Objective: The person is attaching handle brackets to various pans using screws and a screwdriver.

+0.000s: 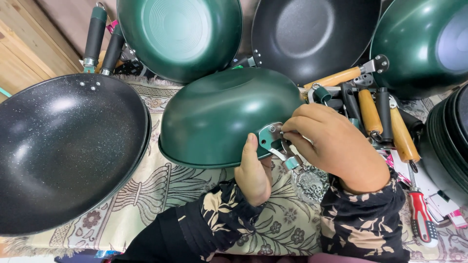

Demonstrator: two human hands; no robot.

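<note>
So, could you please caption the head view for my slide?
Both hands, left and right, work at an upturned green wok's handle bracket.

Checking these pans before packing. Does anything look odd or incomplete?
The green wok lies upside down and has no handle, only a bare metal bracket, which the right hand pinches while the left hand steadies the rim. Loose handles lie beside it.

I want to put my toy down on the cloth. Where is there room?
The biggest bare patch of patterned cloth lies between the speckled black wok, the upturned green wok and the left hand. A smaller strip shows at the near edge between the sleeves. The right side is crowded with loose handles, a screwdriver and stacked pans.
</note>
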